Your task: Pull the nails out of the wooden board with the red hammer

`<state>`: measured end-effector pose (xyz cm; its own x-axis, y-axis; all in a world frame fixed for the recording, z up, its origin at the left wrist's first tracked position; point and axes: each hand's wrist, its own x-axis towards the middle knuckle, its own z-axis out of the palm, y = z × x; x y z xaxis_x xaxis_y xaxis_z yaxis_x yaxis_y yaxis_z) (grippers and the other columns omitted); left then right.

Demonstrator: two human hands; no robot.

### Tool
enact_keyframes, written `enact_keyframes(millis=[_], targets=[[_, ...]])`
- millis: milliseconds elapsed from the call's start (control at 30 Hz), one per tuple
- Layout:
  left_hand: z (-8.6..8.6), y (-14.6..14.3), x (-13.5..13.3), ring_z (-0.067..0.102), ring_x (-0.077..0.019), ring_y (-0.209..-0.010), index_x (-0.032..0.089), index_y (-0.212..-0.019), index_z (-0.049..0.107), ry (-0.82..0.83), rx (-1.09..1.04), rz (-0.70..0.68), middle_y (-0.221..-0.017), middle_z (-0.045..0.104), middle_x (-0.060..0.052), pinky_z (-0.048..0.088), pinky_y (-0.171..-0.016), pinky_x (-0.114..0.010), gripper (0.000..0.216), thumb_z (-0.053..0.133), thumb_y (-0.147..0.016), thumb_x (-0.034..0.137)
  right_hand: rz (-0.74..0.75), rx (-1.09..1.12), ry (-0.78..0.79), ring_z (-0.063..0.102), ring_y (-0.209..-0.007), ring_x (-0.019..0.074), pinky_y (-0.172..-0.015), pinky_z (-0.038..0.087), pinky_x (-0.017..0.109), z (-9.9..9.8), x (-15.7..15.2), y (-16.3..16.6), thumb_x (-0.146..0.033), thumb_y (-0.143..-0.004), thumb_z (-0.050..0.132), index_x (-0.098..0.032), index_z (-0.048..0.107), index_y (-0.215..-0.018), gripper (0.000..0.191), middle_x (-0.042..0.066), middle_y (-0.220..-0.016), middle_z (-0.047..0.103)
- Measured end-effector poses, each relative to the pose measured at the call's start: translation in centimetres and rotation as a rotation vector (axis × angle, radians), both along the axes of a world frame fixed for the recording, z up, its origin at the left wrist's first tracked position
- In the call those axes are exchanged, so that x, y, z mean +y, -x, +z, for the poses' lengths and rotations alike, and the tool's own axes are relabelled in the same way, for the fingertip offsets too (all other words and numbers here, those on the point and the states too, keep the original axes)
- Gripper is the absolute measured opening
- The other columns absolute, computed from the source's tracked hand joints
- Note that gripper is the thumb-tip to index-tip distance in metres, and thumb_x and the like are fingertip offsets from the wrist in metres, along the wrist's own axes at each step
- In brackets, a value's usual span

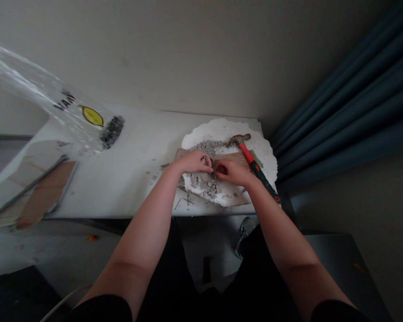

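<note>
My left hand [196,162] and my right hand [233,172] meet over a white slab [261,154] strewn with grey rubble on a white table [134,156]. Both hands are closed in a pinch, fingertips almost touching, around something small that I cannot make out. A brown board [233,156] lies across the slab under my hands. A hammer [255,165] with a red and black handle rests to the right of my right hand, its rusty head pointing toward the wall.
A clear plastic bag [53,107] with a yellow label hangs at the upper left. Brown boards [43,194] lie on the table's left end. Dark blue curtains [349,112] hang at the right. A shoe [243,232] shows below the table edge.
</note>
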<state>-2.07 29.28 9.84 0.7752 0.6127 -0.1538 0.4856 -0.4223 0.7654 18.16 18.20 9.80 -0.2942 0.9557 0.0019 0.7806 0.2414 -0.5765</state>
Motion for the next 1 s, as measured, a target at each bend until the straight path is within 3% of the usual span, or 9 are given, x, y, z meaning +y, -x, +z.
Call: enact_keyframes(millis=[300,533,700,867,933,1000], targets=[[-0.5,-0.2,-0.8,0.058,-0.0173,-0.065,0.027,-0.075,0.078,-0.094,0.069,-0.116,-0.062,0.064,0.002,0.039,-0.068,-0.028,0.010,0.081,-0.065,0.029,0.010,0.033,0.025,0.057,-0.076,0.0164,-0.068,0.036,0.026,-0.8,0.4,-0.2,-0.018,-0.089,0.063,-0.017,0.070,-0.095,0.009,0.003,-0.086,0.070],[-0.3,-0.3,-2.3,0.062,-0.0191,-0.070,0.029,-0.075,0.079,-0.228,0.133,-0.177,-0.075,0.074,0.000,0.037,-0.068,-0.029,0.004,0.077,-0.072,0.026,-0.090,0.097,-0.045,0.057,-0.075,0.0174,-0.069,0.039,0.027,-0.5,0.7,-1.8,-0.014,-0.086,0.057,-0.016,0.066,-0.086,0.009,0.003,-0.080,0.065],[-0.3,-0.5,-3.0,0.064,-0.0224,-0.075,0.030,-0.077,0.079,-0.276,0.131,-0.148,-0.072,0.072,-0.002,0.040,-0.073,-0.031,0.008,0.075,-0.075,0.024,-0.044,0.057,-0.034,0.059,-0.079,0.0184,-0.072,0.041,0.028,-0.8,0.5,-2.1,-0.015,-0.087,0.059,-0.016,0.067,-0.084,0.009,0.005,-0.084,0.069],[-0.5,-0.1,-3.2,0.056,-0.0195,-0.065,0.024,-0.068,0.071,-0.254,0.098,-0.135,-0.063,0.064,-0.001,0.036,-0.068,-0.031,0.007,0.069,-0.070,0.017,-0.052,-0.057,0.014,0.058,-0.075,0.0165,-0.069,0.038,0.027,-1.4,0.2,-1.7,-0.012,-0.085,0.062,-0.017,0.070,-0.090,0.010,0.005,-0.086,0.070],[-0.3,0.3,-3.0,0.052,-0.0167,-0.062,0.022,-0.068,0.068,-0.178,0.017,-0.061,-0.061,0.060,0.000,0.034,-0.065,-0.029,0.005,0.070,-0.067,0.018,-0.079,-0.091,0.017,0.058,-0.074,0.0161,-0.067,0.037,0.027,-1.3,0.3,-1.5,-0.013,-0.085,0.064,-0.017,0.070,-0.089,0.008,0.005,-0.086,0.071],[0.1,0.5,-2.8,0.047,-0.0135,-0.059,0.020,-0.071,0.064,-0.013,-0.143,0.098,-0.059,0.053,0.003,0.032,-0.061,-0.026,0.006,0.069,-0.068,0.020,-0.102,-0.121,0.030,0.058,-0.074,0.0164,-0.065,0.036,0.027,-1.2,0.3,-1.3,-0.015,-0.086,0.065,-0.017,0.070,-0.088,0.006,0.005,-0.087,0.072]])
